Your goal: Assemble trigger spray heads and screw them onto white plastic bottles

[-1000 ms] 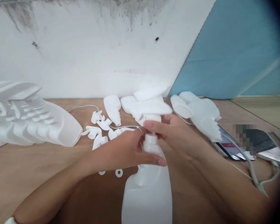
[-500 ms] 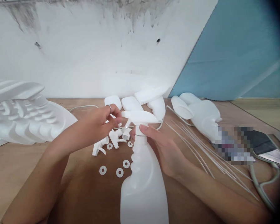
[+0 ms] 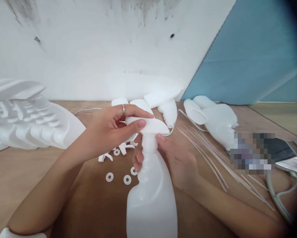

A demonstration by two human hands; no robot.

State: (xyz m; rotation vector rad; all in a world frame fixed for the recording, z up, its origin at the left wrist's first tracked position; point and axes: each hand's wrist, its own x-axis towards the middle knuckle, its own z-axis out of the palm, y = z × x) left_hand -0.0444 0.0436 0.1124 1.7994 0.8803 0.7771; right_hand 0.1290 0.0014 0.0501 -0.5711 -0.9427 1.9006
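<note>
A white spray bottle (image 3: 152, 195) stands upright in front of me, its spray head (image 3: 157, 125) on top and a ribbed collar (image 3: 149, 144) around the neck. My left hand (image 3: 118, 127) pinches the spray head between thumb and fingers from the left; a ring shows on one finger. My right hand (image 3: 180, 160) is wrapped round the bottle's neck just under the head, thumb at the collar and fingertips coming out on the left side. The trigger is mostly hidden behind my left hand.
Small white washers (image 3: 109, 177) and trigger parts (image 3: 105, 156) lie left of the bottle. More white bottles (image 3: 219, 122) rest at the back and right, and a stack of bottles (image 3: 51, 129) at the left. Thin white tubes (image 3: 212, 155) and a cable (image 3: 278, 198) lie on the right.
My left hand has moved right from the nozzle end onto the spray head and grips it. My right hand's fingers now reach round the neck lower down.
</note>
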